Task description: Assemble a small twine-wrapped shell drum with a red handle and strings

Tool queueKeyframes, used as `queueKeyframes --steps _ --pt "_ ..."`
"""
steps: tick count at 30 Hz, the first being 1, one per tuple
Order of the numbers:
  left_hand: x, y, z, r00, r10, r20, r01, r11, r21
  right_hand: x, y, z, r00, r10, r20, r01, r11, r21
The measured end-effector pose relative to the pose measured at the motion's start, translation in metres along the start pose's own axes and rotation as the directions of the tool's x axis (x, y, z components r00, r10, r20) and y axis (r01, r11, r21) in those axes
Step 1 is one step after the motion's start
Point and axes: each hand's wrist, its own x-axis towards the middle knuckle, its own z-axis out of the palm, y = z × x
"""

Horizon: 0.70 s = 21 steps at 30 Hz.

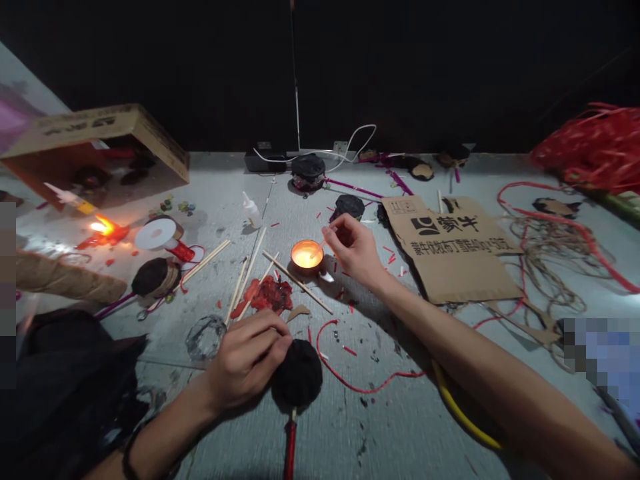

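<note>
My right hand [353,248] pinches a thin stick [319,248] whose tip reaches into a lit tealight candle [307,257]. The candle burns in a small round cup of melted wax. Nearer to me, my left hand [253,353] has its fingers curled, with thumb and fingertips at the edge of a black cloth-covered drum [299,373]. A red-wrapped stick [291,447] runs down from that drum. Between hand and candle lie a red wax lump [270,295] and several wooden chopsticks [300,283].
A flame [103,227] burns at the left, near an open cardboard box [165,150] and a ribbon spool [156,235]. A glue bottle [251,210] stands behind the candle. Flat cardboard [460,280], tangled twine [545,260] and red cord [373,391] lie to the right.
</note>
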Motion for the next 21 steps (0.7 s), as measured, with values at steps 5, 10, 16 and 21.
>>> queueKeyframes --steps 5,10,16,21 --pt "-0.0017 -0.0012 0.0012 1.0 -0.001 -0.006 0.001 1.0 0.006 -0.001 0.0008 -0.0002 1.0 -0.009 -0.004 0.009 1.0 0.005" --pt "-0.0009 -0.0015 0.0013 1.0 0.016 -0.006 -0.016 1.0 0.005 -0.0004 0.0017 -0.0002 1.0 -0.023 -0.009 0.023 1.0 0.005" --pt "-0.0001 -0.0015 0.0006 1.0 0.013 -0.011 -0.013 1.0 0.01 0.0012 0.0035 -0.0005 0.999 -0.032 -0.011 0.032 0.999 -0.001" --pt "0.0027 0.0011 -0.0013 1.0 -0.005 -0.007 0.005 1.0 -0.004 0.0011 0.0039 -0.0013 0.999 -0.03 -0.018 0.03 1.0 -0.01"
